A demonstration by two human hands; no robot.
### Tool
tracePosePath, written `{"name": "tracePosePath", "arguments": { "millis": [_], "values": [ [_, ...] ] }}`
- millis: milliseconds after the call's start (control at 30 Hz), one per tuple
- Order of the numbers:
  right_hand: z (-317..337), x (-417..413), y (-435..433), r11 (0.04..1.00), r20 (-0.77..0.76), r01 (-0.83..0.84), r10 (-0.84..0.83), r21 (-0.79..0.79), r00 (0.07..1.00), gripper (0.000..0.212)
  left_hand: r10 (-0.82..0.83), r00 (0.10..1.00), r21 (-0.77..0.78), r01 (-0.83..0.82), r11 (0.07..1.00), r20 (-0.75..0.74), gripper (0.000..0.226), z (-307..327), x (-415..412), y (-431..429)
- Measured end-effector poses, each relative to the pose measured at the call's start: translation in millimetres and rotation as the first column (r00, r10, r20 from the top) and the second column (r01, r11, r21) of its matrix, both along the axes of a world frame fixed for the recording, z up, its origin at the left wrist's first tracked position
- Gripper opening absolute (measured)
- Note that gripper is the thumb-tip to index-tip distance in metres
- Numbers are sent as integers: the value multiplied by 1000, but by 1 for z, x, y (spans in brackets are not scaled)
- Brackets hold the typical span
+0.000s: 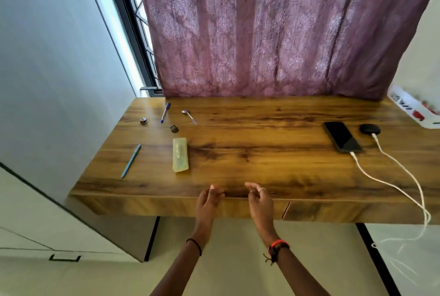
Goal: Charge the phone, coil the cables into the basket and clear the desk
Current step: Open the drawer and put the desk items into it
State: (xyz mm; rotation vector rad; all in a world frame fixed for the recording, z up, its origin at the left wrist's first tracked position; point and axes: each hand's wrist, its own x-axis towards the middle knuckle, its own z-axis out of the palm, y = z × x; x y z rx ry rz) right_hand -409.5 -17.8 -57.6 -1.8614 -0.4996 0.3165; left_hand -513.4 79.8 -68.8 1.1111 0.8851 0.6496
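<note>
Directions are read from the centre of the wooden desk (262, 153), with 12 o'clock at the far edge. The left hand (209, 198) and right hand (259, 197) hover side by side at 6 o'clock, over the front edge. Both have loosely curled fingers and hold nothing. The right hand wears a ring, and a band sits on each wrist. The phone (342, 136) lies flat at 3 o'clock with its screen dark. A white cable (381, 182) is plugged into its near end. Just beside the phone, on its far right, sits a black round puck (369, 128) with a second white cable (404, 172) plugged into it. Both cables run to 4 o'clock, pass over the front edge and hang below the desk. From 9 to 11 o'clock lie a pale translucent case (180, 155), a teal pen (131, 161), a blue pen (165, 112), a spoon (189, 116), a small dark object (174, 128) and a small round object (143, 120), all apart from one another. The case is the item closest to the left hand. A mauve patterned curtain (273, 29) hangs along the 12 o'clock edge. A white printed sheet (414, 110) at 2 o'clock carries black and red marks. These are too blurred to read, as are the marks on the case.
</note>
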Motion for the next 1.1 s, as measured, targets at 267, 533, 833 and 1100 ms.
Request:
{"name": "tracePosePath", "arguments": {
  "millis": [267, 533, 833, 1100],
  "values": [
    [-61, -45, -2, 952, -661, 293, -167, 83, 732, 9, 220, 971, -585, -235, 776, -99, 37, -69, -63, 18],
    [-101, -25, 13, 879, -947, 473, -200, -61, 250, 22, 283, 946, -734, -304, 607, -158, 52, -115, -58, 63],
    [-126, -13, 45, 836, -967, 548, -159, -25, 199, 31, 402, 915, -816, -248, 522, -22, 76, -139, -45, 90],
    [-137, -18, 48, 824, -973, 566, -120, 13, 197, 20, 419, 908, -852, -211, 480, 11, 81, -138, -53, 91]
  ]
}}
